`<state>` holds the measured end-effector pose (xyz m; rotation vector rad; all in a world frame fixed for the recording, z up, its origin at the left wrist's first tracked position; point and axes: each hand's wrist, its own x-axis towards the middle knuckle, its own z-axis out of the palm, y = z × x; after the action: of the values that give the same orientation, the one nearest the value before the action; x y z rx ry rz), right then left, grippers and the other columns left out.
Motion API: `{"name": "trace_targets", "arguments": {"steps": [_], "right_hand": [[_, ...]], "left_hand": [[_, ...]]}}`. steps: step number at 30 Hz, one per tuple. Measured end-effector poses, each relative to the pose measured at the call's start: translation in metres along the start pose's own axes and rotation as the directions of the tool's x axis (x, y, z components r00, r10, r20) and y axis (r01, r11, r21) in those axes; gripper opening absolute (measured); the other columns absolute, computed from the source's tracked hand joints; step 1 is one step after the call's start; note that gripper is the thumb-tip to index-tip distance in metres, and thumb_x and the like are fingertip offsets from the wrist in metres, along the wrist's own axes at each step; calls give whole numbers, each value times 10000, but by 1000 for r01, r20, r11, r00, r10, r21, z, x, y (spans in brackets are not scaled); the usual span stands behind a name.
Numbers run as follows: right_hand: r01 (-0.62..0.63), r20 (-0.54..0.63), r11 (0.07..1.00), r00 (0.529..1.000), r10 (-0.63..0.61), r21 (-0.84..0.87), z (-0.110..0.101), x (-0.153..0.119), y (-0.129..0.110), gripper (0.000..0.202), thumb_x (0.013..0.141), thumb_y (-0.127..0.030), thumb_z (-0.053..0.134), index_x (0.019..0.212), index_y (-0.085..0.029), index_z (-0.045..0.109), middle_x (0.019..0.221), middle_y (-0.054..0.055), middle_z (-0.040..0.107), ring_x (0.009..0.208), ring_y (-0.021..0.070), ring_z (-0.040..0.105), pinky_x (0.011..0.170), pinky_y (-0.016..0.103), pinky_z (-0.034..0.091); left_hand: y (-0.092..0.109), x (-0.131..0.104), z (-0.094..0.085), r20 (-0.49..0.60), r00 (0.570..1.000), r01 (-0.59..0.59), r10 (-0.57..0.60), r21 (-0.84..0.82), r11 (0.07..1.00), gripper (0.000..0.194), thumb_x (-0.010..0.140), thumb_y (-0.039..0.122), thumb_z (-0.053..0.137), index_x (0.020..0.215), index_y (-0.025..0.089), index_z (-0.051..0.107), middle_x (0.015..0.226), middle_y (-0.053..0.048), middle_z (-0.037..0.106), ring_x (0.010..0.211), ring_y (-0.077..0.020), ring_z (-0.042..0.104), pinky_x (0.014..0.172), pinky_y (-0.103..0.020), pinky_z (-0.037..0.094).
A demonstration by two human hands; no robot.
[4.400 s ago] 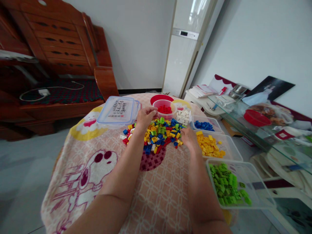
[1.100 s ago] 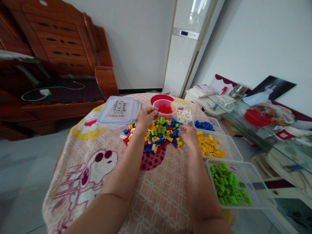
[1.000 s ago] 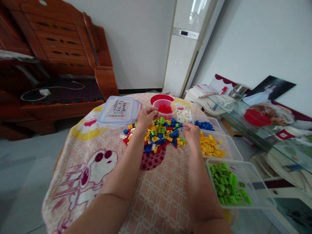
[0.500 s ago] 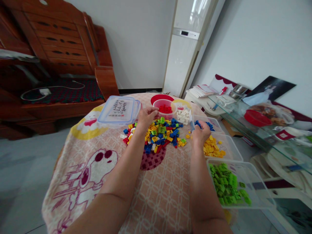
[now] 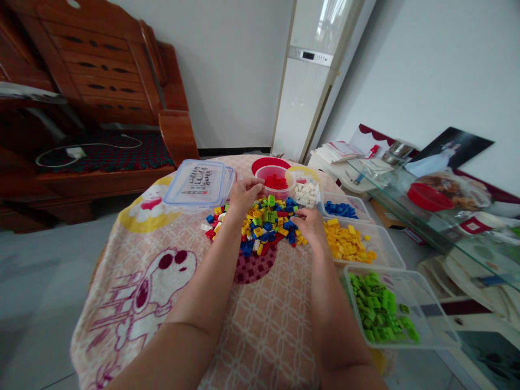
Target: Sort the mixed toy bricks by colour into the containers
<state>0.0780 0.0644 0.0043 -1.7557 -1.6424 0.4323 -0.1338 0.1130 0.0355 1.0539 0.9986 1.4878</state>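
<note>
A pile of mixed building bricks lies on the cloth-covered table. My left hand is closed at the near left rim of a round tub of red bricks; anything between its fingertips is too small to make out. At the pile's right edge my right hand reaches in, fingertips beside blue bricks and parted, with nothing seen in them. White bricks sit behind it. To the right are boxes of blue bricks, yellow bricks and green bricks.
Stacked clear lids lie at the table's back left. A red lid is behind the round tub. Right of the table stands a glass shelf with a red bowl and papers. A wooden bench is at the back left.
My right hand has moved left from over the blue and yellow boxes to the pile's right edge, and its fingers have parted. My left hand has hardly moved.
</note>
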Motion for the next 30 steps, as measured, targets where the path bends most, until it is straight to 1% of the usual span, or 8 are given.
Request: {"name": "trace_targets", "arguments": {"steps": [3,9,13,19,22,26,28,30], "right_hand": [[51,59,995,997,-46,-90,5,-2,-1,226,757,-284,750,963,-220,818,910,72,791,872,247,724,861,367,543],[70,39,993,997,-66,-96,5,-3,2,235,783,-259,714,990,-214,818,930,79,792,890,250,725,877,371,544],[45,-23,998,999,-46,-49,0,-2,5,267,746,-244,706,985,-205,818,919,69,798,867,241,728,867,358,551],[-34,-168,993,984,53,114,-9,6,17,345,706,-295,697,1012,-180,807,928,77,799,872,265,730,879,376,563],[-76,-323,984,938,126,163,-12,11,29,427,715,-306,652,1082,-130,782,949,106,788,867,281,722,865,402,570],[-107,-548,977,814,193,185,-17,14,40,514,746,-291,589,1209,-112,725,1045,134,761,862,270,721,849,392,572],[-120,-597,974,773,212,190,-20,13,40,532,762,-278,562,1247,-111,703,1068,143,750,826,259,723,852,394,570],[-127,-601,974,769,216,188,-23,11,36,524,768,-266,546,1238,-98,705,1079,160,747,822,260,722,875,404,562]], "left_hand": [[0,0,0,-2,1000,-7,7,5,1000,170,688,205,729,835,120,723,709,-24,712,641,-123,664,707,-273,586],[0,0,0,4,1000,-21,21,6,1000,163,694,205,713,835,123,723,711,-27,720,644,-122,667,706,-274,594],[0,0,0,3,1000,-8,8,14,1000,176,688,208,726,840,120,722,721,-29,720,655,-125,675,722,-282,598],[-2,1,-1,4,1000,-13,13,21,1000,197,682,223,735,852,124,724,724,-29,720,655,-128,675,715,-286,598],[-4,2,-1,4,1000,-28,28,20,999,206,680,238,738,853,126,727,718,-30,723,648,-126,672,691,-270,594],[-3,2,-1,5,1000,-29,29,23,999,203,677,241,736,845,127,727,712,-28,725,643,-124,671,677,-258,591],[-2,1,-1,6,1000,-21,21,23,1000,197,681,226,727,849,123,730,713,-29,725,640,-121,668,687,-259,590],[0,0,0,4,1000,-13,12,19,1000,189,687,214,723,850,118,730,712,-30,723,638,-120,667,702,-265,589]]}}
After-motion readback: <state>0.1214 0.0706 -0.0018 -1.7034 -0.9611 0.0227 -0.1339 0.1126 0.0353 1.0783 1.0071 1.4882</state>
